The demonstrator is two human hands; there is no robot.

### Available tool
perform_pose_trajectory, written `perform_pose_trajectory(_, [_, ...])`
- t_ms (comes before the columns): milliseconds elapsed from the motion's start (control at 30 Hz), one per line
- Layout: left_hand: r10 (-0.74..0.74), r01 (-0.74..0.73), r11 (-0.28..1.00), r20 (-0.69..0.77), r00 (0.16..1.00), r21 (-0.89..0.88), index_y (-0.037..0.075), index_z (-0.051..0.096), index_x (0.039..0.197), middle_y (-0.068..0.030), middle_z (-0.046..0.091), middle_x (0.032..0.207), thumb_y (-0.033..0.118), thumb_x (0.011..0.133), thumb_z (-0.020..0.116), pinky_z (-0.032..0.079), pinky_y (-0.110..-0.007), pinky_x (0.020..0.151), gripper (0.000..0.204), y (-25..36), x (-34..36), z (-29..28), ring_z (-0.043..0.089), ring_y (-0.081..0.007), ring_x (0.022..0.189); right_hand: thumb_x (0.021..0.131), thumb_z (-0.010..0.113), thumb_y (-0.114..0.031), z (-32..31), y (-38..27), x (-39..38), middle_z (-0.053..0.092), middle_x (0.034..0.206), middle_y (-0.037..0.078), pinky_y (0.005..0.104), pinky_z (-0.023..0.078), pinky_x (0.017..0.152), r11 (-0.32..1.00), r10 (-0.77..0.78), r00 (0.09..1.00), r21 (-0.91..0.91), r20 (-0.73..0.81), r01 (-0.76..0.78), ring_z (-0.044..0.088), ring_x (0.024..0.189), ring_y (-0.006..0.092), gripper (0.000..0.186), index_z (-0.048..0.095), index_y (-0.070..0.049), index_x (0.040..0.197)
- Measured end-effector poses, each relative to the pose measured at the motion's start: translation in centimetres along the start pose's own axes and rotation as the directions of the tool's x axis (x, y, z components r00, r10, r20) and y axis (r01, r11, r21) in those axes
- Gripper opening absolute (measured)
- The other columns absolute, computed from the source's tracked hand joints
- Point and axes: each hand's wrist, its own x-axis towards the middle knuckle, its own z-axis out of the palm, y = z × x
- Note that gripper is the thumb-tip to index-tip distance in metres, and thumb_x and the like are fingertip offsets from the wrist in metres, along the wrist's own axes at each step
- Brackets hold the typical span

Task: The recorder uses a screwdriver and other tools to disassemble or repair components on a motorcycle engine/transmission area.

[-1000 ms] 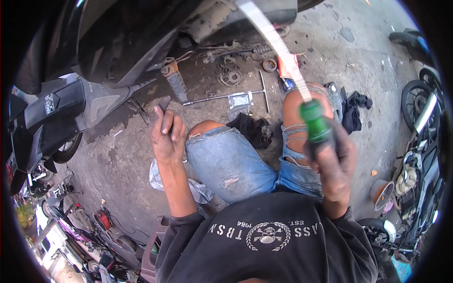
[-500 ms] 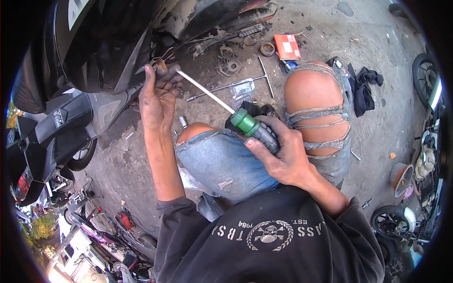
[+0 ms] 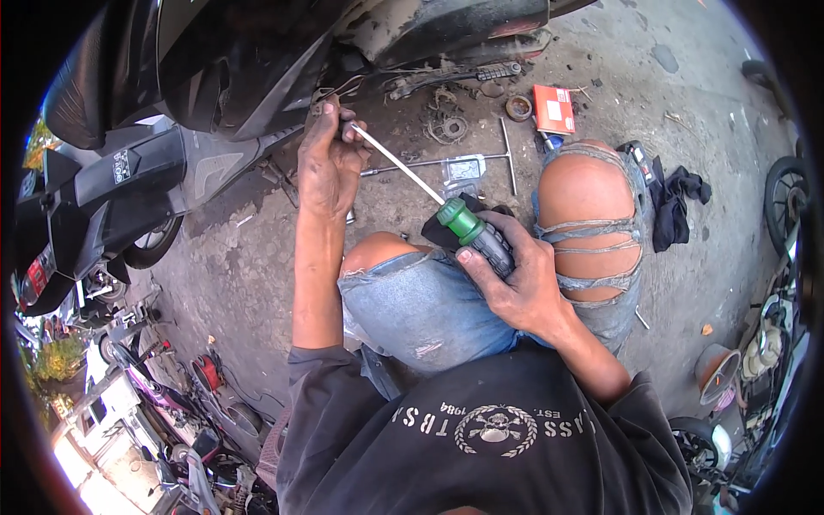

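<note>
The screwdriver (image 3: pixel 462 221) is gripped by the right hand (image 3: pixel 525 273). The half-curled left hand (image 3: pixel 330 167), hold unclear, may be jabbed by slipping.

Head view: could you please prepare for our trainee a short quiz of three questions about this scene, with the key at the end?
1. Which hand grips the screwdriver?
a) left
b) right
c) neither

2. True or false: the T-wrench lies across the person's lap.

3. What colour is the box just beyond the right knee?

Key:
1. b, the right hand.
2. False; it lies on the ground.
3. Red-orange, with a white patch.
</note>
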Motion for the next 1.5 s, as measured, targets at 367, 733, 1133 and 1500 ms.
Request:
perform_pose_trajectory(367, [-0.017,0.009,0.998,0.142,0.99,0.054,0.005,0.05,0.099,-0.0259,0.058,0.12,0.035,0.099,0.044,0.046,-0.039,0.084,0.03,0.6,-1.1,-0.8,0.06,-0.0315,0.106,0.083,0.07,-0.021,0.7,1.6,-1.0,0.066,0.079,0.021,0.0362,0.053,0.064,0.995,0.071,0.996,-0.071,0.057,-0.067,0.069,0.071,0.0299,0.043,0.054,0.004,0.115])
perform_pose_trajectory(733, [-0.184,0.216,0.954,0.158,0.97,-0.21,0.009,0.055,0.099,-0.026,0.054,0.126,0.035,0.095,0.051,0.05,-0.041,0.084,0.027,-1.6,-1.2,-1.0,0.06,-0.0307,0.105,0.082,0.07,-0.023,1.3,2.5,-0.4,0.065,0.082,0.025,0.0411,0.054,0.065,0.989,-0.029,0.999,-0.146,0.023,0.032,0.068,0.075,0.0377,0.045,0.053,0.003,0.115])
perform_pose_trajectory(1133, [-0.105,0.156,0.936,0.175,0.979,-0.314,0.006,0.053,0.104,-0.0254,0.057,0.121,0.029,0.097,0.05,0.055,-0.043,0.079,0.024,-2.4,-1.0,-1.8,0.065,-0.022,0.086,0.087,0.065,-0.027,4.0,2.8,-0.9,0.065,0.081,0.022,0.0371,0.052,0.067,0.993,0.114,0.994,-0.022,-0.002,-0.114,0.068,0.074,0.0297,0.043,0.053,0.004,0.115])
perform_pose_trajectory(1500, [-0.062,0.045,0.976,-0.074,0.995,-0.213,0.003,0.052,0.106,-0.0176,0.063,0.106,0.016,0.096,0.051,0.055,-0.04,0.081,0.016,-2.5,2.2,-0.4,0.062,-0.0197,0.083,0.094,0.05,-0.029,7.4,3.9,1.6,0.06,0.075,0.021,0.0411,0.046,0.067,0.945,0.234,0.955,0.189,0.181,-0.267,0.062,0.07,0.0319,0.045,0.039,0.003,0.124])
